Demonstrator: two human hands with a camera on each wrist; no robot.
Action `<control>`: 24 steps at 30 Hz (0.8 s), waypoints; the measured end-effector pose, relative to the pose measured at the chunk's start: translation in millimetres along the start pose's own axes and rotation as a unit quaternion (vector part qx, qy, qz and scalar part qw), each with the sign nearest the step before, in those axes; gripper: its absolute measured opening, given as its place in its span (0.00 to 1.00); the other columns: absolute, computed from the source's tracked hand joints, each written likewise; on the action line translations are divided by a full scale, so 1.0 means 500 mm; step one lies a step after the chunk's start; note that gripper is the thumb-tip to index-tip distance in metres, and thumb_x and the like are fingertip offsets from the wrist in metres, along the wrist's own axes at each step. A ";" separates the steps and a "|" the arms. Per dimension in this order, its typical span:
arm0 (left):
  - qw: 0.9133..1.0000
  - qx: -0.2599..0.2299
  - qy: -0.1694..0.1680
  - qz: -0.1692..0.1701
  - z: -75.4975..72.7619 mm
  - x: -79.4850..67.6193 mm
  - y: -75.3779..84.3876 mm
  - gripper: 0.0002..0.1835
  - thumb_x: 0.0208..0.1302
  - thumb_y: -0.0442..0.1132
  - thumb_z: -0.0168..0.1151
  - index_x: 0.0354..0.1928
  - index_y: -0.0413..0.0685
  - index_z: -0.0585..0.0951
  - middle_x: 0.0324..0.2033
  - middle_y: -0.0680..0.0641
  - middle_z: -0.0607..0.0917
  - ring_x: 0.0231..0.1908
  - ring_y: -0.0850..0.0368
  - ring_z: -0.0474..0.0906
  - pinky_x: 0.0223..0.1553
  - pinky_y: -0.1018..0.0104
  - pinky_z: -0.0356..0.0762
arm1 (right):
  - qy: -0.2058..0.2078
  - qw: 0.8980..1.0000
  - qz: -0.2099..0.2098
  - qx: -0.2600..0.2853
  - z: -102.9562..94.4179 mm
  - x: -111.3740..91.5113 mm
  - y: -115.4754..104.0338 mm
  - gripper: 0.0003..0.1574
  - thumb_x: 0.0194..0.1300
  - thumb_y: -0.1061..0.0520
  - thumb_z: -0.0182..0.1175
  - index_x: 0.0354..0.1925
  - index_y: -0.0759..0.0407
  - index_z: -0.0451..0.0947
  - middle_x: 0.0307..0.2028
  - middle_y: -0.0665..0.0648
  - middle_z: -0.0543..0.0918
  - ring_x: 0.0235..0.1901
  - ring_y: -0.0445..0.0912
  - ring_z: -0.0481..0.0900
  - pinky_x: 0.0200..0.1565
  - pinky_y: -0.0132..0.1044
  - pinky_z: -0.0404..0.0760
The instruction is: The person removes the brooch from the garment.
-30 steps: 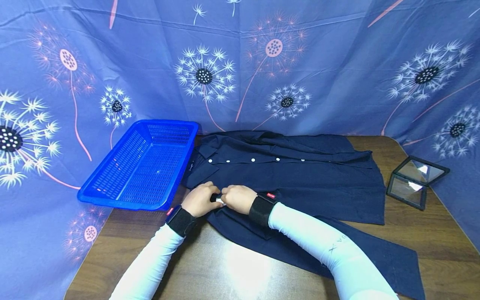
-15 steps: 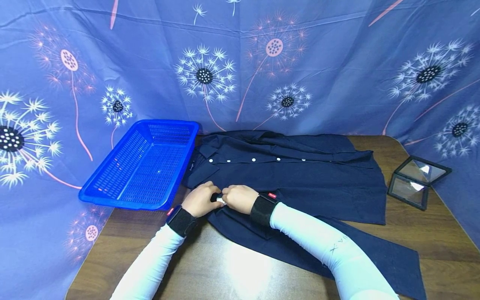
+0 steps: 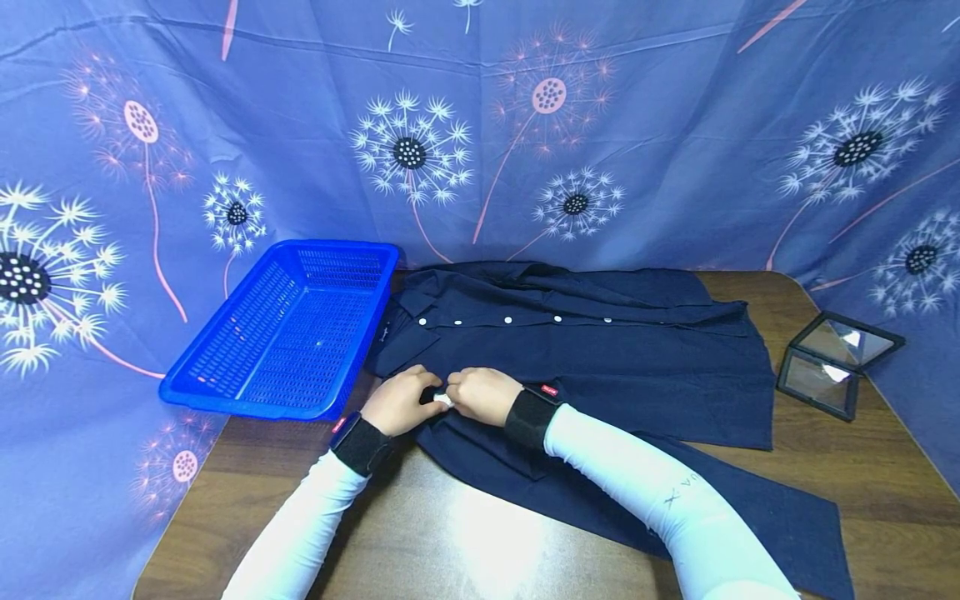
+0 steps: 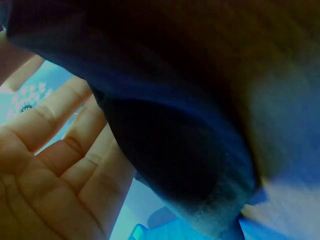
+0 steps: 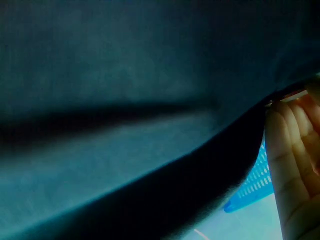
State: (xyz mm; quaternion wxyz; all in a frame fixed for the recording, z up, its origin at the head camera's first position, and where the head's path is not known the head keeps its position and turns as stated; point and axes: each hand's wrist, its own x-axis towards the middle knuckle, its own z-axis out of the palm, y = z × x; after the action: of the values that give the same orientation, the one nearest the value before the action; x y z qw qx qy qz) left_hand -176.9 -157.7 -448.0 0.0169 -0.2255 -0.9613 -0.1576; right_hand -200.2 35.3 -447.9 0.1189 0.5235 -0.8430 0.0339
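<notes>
A dark navy button-up shirt (image 3: pixel 600 358) lies spread on the table, its collar to the left and a row of white buttons along its upper half. My left hand (image 3: pixel 401 402) pinches the cloth near the shoulder on the near side. Right beside it, my right hand (image 3: pixel 483 395) grips the same area with curled fingers. A small white piece (image 3: pixel 444 401) shows between the two hands, mostly covered by fingertips; I cannot tell what it is. Dark cloth (image 4: pixel 170 145) fills much of the left wrist view, against the fingers (image 4: pixel 65 115). In the right wrist view, fingertips (image 5: pixel 280 120) meet the cloth edge.
A blue plastic basket (image 3: pixel 356 350) stands at the back left, close to the collar. On the right edge lies a black-framed folding mirror (image 3: pixel 821 375). The wooden table (image 3: pixel 247 500) ends at a blue dandelion-print curtain (image 3: pixel 480 125) behind.
My right hand has shifted very slightly to the right, and a little more of the white piece shows. The shirt, basket and mirror stay in place.
</notes>
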 end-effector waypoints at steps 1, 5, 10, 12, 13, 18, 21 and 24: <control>1.000 -0.003 0.001 0.001 -0.001 -0.001 0.000 0.20 0.56 0.49 0.71 0.46 0.42 0.85 0.39 0.46 0.86 0.42 0.52 0.83 0.46 0.57 0.80 | 0.002 1.000 0.001 0.005 0.000 0.000 0.001 0.03 0.57 0.56 0.68 0.31 0.53 0.82 0.30 0.50 0.80 0.32 0.44 0.82 0.37 0.38 0.80; 1.000 -0.010 0.002 0.005 -0.003 -0.003 0.000 0.19 0.58 0.48 0.70 0.46 0.42 0.85 0.40 0.44 0.86 0.43 0.51 0.83 0.47 0.56 0.80 | 0.011 1.000 0.003 0.018 0.000 -0.001 0.002 0.04 0.56 0.57 0.67 0.29 0.54 0.81 0.28 0.50 0.79 0.30 0.44 0.81 0.35 0.37 0.79; 1.000 -0.008 0.000 0.008 -0.003 -0.003 0.000 0.19 0.60 0.49 0.69 0.46 0.42 0.85 0.41 0.44 0.86 0.44 0.51 0.83 0.48 0.56 0.80 | 0.015 1.000 0.005 0.024 -0.001 -0.001 0.003 0.04 0.57 0.58 0.67 0.28 0.54 0.80 0.28 0.51 0.79 0.29 0.44 0.80 0.34 0.37 0.79; 1.000 -0.009 -0.003 0.004 -0.004 -0.003 0.000 0.19 0.60 0.49 0.68 0.46 0.42 0.85 0.41 0.44 0.86 0.45 0.50 0.83 0.48 0.56 0.80 | 0.015 1.000 0.006 0.025 -0.002 -0.001 0.003 0.04 0.58 0.58 0.67 0.28 0.54 0.81 0.28 0.51 0.79 0.29 0.44 0.80 0.34 0.37 0.79; 1.000 -0.008 -0.005 0.002 -0.005 -0.003 0.000 0.20 0.61 0.50 0.68 0.46 0.42 0.85 0.41 0.44 0.86 0.45 0.50 0.83 0.48 0.56 0.80 | 0.016 1.000 0.006 0.025 -0.001 -0.001 0.003 0.04 0.58 0.58 0.66 0.28 0.54 0.80 0.27 0.51 0.79 0.29 0.44 0.80 0.34 0.37 0.79; 1.000 -0.014 0.004 -0.008 -0.013 -0.005 0.003 0.20 0.61 0.51 0.68 0.46 0.42 0.85 0.43 0.44 0.87 0.47 0.50 0.83 0.50 0.55 0.80 | 0.016 1.000 0.005 0.025 0.000 -0.001 0.004 0.04 0.59 0.58 0.66 0.28 0.54 0.80 0.27 0.50 0.79 0.29 0.44 0.81 0.34 0.38 0.79; 1.000 -0.023 0.017 -0.007 -0.017 -0.006 0.004 0.20 0.61 0.51 0.68 0.46 0.42 0.85 0.44 0.44 0.87 0.48 0.50 0.83 0.51 0.54 0.80 | 0.019 1.000 0.007 0.024 0.000 0.000 0.005 0.05 0.60 0.58 0.65 0.28 0.54 0.80 0.27 0.50 0.79 0.29 0.44 0.80 0.34 0.37 0.79; 0.999 -0.031 0.031 0.002 -0.019 -0.007 0.002 0.19 0.60 0.50 0.69 0.45 0.42 0.86 0.43 0.45 0.87 0.47 0.51 0.84 0.50 0.55 0.80 | 0.021 0.999 0.012 0.022 -0.001 0.001 0.005 0.05 0.61 0.57 0.65 0.28 0.54 0.80 0.27 0.50 0.78 0.28 0.44 0.80 0.34 0.37 0.79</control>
State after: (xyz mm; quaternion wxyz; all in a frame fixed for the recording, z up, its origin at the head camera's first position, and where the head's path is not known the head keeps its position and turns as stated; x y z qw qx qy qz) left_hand -173.9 -161.1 -439.0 0.0398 -0.2227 -0.9544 -0.1945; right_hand -202.6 36.4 -447.1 0.1246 0.5151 -0.8456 0.0647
